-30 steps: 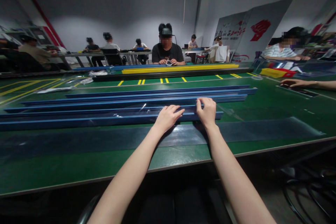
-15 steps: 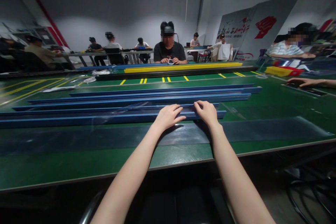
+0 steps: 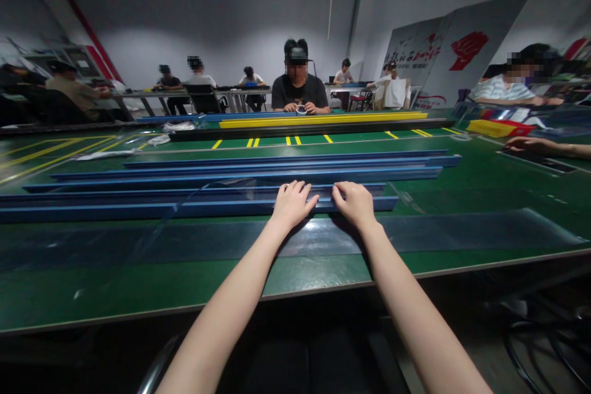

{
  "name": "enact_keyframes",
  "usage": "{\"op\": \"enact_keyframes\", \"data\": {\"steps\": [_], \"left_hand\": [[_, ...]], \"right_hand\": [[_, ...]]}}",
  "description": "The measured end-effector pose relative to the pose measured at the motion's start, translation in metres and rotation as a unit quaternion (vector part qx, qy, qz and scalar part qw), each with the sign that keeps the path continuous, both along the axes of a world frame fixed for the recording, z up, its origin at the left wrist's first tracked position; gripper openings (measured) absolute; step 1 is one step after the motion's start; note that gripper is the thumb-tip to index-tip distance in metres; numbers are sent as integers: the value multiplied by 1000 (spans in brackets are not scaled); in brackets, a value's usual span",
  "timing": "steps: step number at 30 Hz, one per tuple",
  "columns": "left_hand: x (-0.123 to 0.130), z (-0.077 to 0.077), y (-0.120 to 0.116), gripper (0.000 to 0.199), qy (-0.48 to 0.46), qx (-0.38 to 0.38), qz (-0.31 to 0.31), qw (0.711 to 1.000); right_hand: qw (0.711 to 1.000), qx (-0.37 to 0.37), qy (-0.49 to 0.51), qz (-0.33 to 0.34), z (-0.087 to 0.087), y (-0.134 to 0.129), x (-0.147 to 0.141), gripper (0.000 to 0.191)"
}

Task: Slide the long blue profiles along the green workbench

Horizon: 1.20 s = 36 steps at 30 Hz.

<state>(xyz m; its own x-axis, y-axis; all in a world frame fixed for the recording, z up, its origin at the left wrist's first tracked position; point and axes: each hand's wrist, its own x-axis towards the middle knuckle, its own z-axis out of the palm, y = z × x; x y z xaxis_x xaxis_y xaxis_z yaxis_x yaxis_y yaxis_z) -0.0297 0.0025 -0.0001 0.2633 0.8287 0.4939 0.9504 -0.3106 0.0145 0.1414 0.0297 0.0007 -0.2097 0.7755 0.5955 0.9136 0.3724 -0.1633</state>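
A long blue channel strip [image 3: 115, 209] lies across the table, nearest of several parallel blue strips. On it rests my left hand [image 3: 293, 204], fingers spread over the strip and thumb apart. Just to the right, my right hand [image 3: 355, 203] is closed on the same strip, its fingers bent over the channel and its thumb toward the left hand. What lies under these fingertips is hidden. A clear plastic strip [image 3: 462, 231] lies flat between the channels and the table's near edge. Another loose clear film [image 3: 187, 200] crosses the blue channels left of my hands.
Beyond the blue strips lie a yellow strip [image 3: 323, 119] and a black strip [image 3: 198, 134] on the green table [image 3: 305, 274]. Across it a co-worker [image 3: 299, 89] holds a small ring-shaped thing. At right, another person's hand [image 3: 530, 145] rests by a dark flat device [image 3: 540, 161].
My right hand has shifted slightly left, and its fingers are more bent. My left hand has moved a little left. The loose clear film left of my hands has changed position.
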Motion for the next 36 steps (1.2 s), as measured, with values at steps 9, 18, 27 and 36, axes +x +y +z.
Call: {"op": "enact_keyframes", "data": {"steps": [9,18,27,36], "left_hand": [[-2,6,0,35,-24,5,-7,1000],[1,5,-2,29,-74,5,126,989],[8,1,-2,31,-93,11,83,992],[7,0,-3,31,-93,20,87,992]], "right_hand": [[981,-74,77,-163,10,3,14,42],[992,6,47,-117,3,3,9,35],[996,-21,46,-69,2,0,2,37],[975,0,70,-209,-2,8,18,38]]}}
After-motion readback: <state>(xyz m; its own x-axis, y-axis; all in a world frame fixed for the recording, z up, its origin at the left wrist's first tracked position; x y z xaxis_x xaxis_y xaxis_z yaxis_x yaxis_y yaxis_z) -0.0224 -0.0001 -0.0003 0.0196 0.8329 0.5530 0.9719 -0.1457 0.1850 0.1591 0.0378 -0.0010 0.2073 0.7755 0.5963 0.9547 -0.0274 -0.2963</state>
